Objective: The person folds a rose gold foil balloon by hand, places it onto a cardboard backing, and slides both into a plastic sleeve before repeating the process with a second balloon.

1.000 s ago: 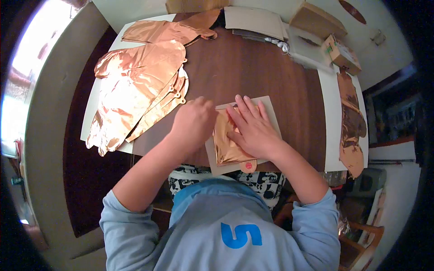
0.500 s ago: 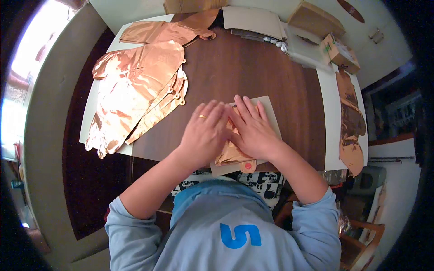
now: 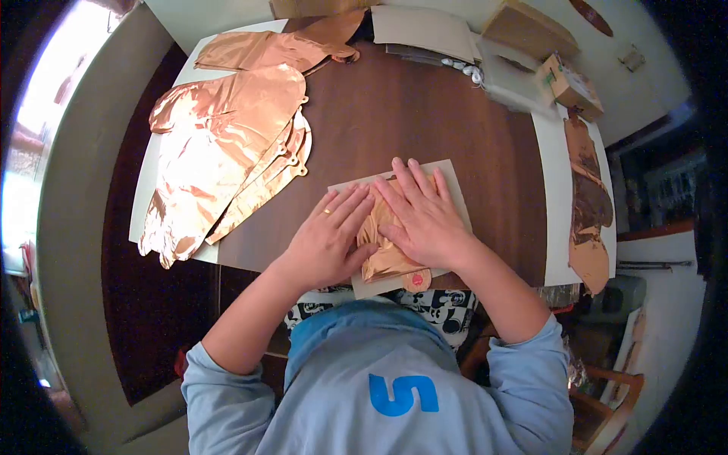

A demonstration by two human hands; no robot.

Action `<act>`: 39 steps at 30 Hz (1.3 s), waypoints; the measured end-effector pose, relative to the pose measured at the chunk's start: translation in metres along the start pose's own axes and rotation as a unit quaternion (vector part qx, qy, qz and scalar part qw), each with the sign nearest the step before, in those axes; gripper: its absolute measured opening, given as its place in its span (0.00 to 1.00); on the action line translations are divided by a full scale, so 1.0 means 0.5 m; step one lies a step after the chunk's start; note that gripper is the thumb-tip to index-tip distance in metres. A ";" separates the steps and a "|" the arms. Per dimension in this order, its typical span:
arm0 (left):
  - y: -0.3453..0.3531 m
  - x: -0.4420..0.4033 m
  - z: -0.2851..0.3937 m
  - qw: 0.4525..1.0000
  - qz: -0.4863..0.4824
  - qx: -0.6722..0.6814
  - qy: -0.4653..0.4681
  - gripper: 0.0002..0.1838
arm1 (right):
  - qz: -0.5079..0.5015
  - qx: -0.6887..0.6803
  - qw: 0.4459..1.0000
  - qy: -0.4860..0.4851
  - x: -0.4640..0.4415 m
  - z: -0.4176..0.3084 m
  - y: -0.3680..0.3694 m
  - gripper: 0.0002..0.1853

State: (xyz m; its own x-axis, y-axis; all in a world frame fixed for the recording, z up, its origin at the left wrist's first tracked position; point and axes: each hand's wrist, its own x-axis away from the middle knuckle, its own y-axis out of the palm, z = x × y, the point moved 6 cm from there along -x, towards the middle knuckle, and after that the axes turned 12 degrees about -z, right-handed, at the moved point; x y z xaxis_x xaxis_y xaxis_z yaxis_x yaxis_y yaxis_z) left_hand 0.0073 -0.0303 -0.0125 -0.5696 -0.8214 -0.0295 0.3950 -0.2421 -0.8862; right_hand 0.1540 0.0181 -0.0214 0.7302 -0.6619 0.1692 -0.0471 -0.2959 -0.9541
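Observation:
A folded copper-coloured foil piece (image 3: pixel 394 262) lies on a grey card (image 3: pixel 455 186) near the table's front edge. My right hand (image 3: pixel 426 220) rests flat on the foil with its fingers spread. Beside it, my left hand (image 3: pixel 330 236), with a ring on one finger, lies over the foil's left edge and the card, its fingers stretched out. A foil tab with a red mark (image 3: pixel 417 280) sticks out at the foil's lower edge. Neither hand grips anything.
Large copper foil sheets (image 3: pixel 227 129) lie in a pile on the table's left. More foil (image 3: pixel 265 49) is behind them. Grey cards (image 3: pixel 425 32) and a small cardboard box (image 3: pixel 569 86) stand at the back. A foil strip (image 3: pixel 588 197) lies along the right edge.
My left hand has opened from a closed shape above the foil's left side, passed over the foil toward my right hand, then shifted back left and down. My right hand has stayed in place.

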 end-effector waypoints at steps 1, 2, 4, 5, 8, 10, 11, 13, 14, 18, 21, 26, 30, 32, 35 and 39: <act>-0.007 0.002 -0.002 1.000 -0.005 0.012 0.011 0.39 | -0.005 0.008 1.000 0.001 -0.001 -0.001 0.002 0.38; -0.013 0.005 -0.007 1.000 -0.014 0.020 0.013 0.39 | -0.009 0.015 1.000 0.002 0.000 0.000 0.004 0.38; -0.025 0.009 -0.015 0.999 -0.031 0.033 0.019 0.39 | -0.013 0.020 1.000 0.001 -0.002 0.000 0.003 0.39; -0.032 0.012 -0.017 0.999 -0.028 0.034 0.013 0.39 | -0.014 0.016 1.000 0.000 -0.002 -0.001 0.001 0.39; -0.046 0.016 -0.016 1.000 -0.013 0.021 -0.001 0.39 | -0.015 0.022 1.000 -0.001 -0.003 0.000 0.002 0.39; -0.047 0.007 -0.005 1.000 0.003 -0.010 -0.010 0.39 | -0.019 0.025 1.000 0.001 -0.003 -0.001 0.002 0.39; -0.039 0.002 0.001 0.999 -0.004 -0.031 -0.009 0.39 | -0.022 0.025 0.999 0.003 -0.003 -0.002 0.001 0.39; -0.016 -0.009 0.008 0.997 -0.018 -0.071 -0.007 0.40 | -0.028 0.026 0.999 0.005 -0.003 -0.003 -0.003 0.40; -0.010 -0.010 0.008 0.997 -0.011 -0.073 -0.008 0.40 | -0.032 0.027 0.999 0.005 -0.002 -0.003 -0.005 0.40; 0.000 -0.005 0.008 0.996 -0.007 -0.085 -0.010 0.42 | -0.021 0.029 0.999 -0.006 0.001 0.001 -0.002 0.40; 0.001 0.000 0.000 0.997 -0.022 -0.075 -0.006 0.43 | -0.017 0.024 1.000 -0.010 0.000 0.003 0.000 0.40; -0.014 0.007 -0.010 0.998 -0.060 -0.029 0.019 0.45 | -0.025 0.004 1.000 -0.013 -0.001 0.007 -0.002 0.40; -0.008 0.009 -0.010 0.996 -0.079 -0.049 0.011 0.46 | -0.014 0.016 1.000 -0.021 0.002 0.007 -0.001 0.40; -0.006 0.009 -0.007 0.995 -0.083 -0.057 0.006 0.46 | -0.011 0.019 1.000 -0.015 0.004 0.007 -0.003 0.40; -0.004 0.012 -0.005 0.995 -0.083 -0.058 -0.001 0.47 | -0.010 0.039 0.999 0.006 0.011 0.014 -0.012 0.41; -0.006 0.011 -0.003 0.995 -0.076 -0.067 -0.006 0.46 | 0.005 0.041 0.998 0.039 0.029 0.034 -0.012 0.42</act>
State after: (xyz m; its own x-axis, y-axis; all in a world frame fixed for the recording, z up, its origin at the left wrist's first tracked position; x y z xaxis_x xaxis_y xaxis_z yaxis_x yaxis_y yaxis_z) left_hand 0.0021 -0.0333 -0.0109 -0.6066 -0.7868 0.1140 0.2055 -0.2936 -0.9336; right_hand 0.1764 0.0221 -0.0174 0.6739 -0.7176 0.1760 0.0044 -0.2342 -0.9722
